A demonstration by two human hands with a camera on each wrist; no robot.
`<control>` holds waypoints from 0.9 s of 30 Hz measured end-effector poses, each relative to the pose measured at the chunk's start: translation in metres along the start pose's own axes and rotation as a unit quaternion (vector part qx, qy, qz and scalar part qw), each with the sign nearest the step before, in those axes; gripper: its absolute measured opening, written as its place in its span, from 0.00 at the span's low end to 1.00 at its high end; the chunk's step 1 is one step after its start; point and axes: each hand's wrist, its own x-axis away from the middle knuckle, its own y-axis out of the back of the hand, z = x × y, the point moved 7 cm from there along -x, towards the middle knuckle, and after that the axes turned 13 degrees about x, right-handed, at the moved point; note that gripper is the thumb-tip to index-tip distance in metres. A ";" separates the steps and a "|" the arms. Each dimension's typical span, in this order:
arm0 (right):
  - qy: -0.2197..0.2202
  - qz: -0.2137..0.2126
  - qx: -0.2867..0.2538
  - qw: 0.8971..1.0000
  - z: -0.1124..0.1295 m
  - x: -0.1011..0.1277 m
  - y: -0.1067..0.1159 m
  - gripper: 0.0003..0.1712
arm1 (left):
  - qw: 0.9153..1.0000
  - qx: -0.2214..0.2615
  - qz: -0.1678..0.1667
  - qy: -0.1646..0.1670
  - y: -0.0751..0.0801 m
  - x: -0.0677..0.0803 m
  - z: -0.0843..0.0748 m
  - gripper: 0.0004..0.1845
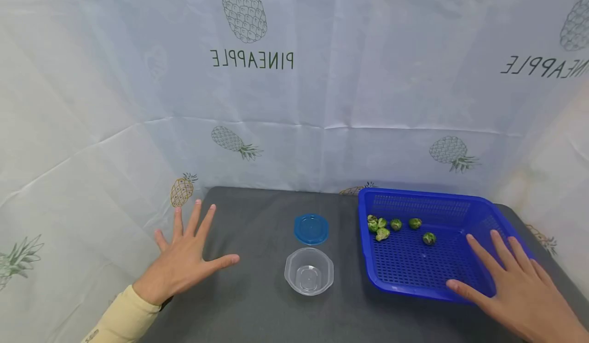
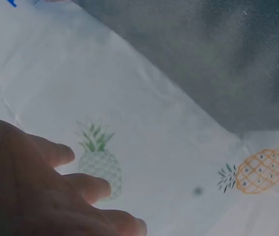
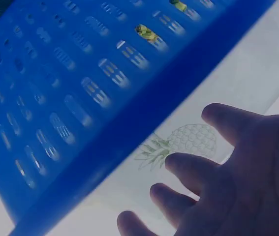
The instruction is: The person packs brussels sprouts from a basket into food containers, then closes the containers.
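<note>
Both hands, left hand (image 1: 184, 264) and right hand (image 1: 515, 281), spread flat, holding nothing; Brussels sprouts (image 1: 395, 224) all inside blue basket (image 1: 365, 261), clear container (image 1: 309, 271) empty, lid (image 1: 311, 229) off.

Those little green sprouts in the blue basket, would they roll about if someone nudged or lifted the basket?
Probably. The sprouts look round and lie loose on the blue basket floor, so they would likely roll. They seem small and light. The raised walls should keep them in.

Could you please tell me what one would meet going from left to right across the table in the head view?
Left hand → clear plastic container, with the blue lid just behind it → blue basket holding Brussels sprouts → right hand.
</note>
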 end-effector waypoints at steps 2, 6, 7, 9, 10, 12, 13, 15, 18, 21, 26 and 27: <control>0.006 0.001 -0.002 1.000 -0.001 -0.003 0.003 0.68 | 1.000 0.008 0.000 0.001 0.000 0.000 0.000 0.67; 0.027 0.005 -0.018 0.999 -0.004 -0.011 0.013 0.65 | 0.999 0.035 0.004 0.006 -0.002 0.000 -0.003 0.67; 0.033 0.004 -0.023 0.999 -0.004 -0.014 0.016 0.63 | 0.999 0.044 0.006 0.006 -0.003 -0.001 -0.004 0.66; 0.048 0.000 -0.033 0.998 -0.005 -0.019 0.024 0.60 | 0.998 0.067 0.010 0.002 -0.005 -0.003 -0.008 0.65; 0.055 -0.003 -0.038 0.998 -0.005 -0.022 0.029 0.58 | 0.997 0.080 0.010 -0.001 -0.007 -0.005 -0.011 0.64; 0.071 -0.016 -0.046 0.996 -0.004 -0.029 0.038 0.54 | 0.993 0.114 0.011 -0.008 -0.010 -0.009 -0.017 0.61; 0.080 -0.024 -0.051 0.995 -0.003 -0.033 0.042 0.52 | 0.991 0.131 0.009 -0.014 -0.013 -0.012 -0.021 0.60; 0.100 -0.034 -0.061 0.993 0.000 -0.040 0.049 0.49 | 0.986 0.168 0.007 -0.018 -0.019 -0.017 -0.028 0.57; 0.124 -0.044 -0.075 0.988 0.003 -0.052 0.056 0.44 | 0.974 0.225 0.012 -0.014 -0.033 -0.027 -0.036 0.53; 0.141 -0.033 -0.092 0.985 0.003 -0.064 0.058 0.40 | 0.954 0.298 0.039 0.001 -0.053 -0.037 -0.040 0.46; 0.145 0.023 -0.111 0.983 0.002 -0.086 0.052 0.38 | 0.905 0.411 0.109 -0.002 -0.087 -0.045 -0.044 0.34; 0.146 0.038 -0.115 0.982 0.002 -0.091 0.050 0.38 | 0.897 0.426 0.122 -0.003 -0.093 -0.045 -0.044 0.32</control>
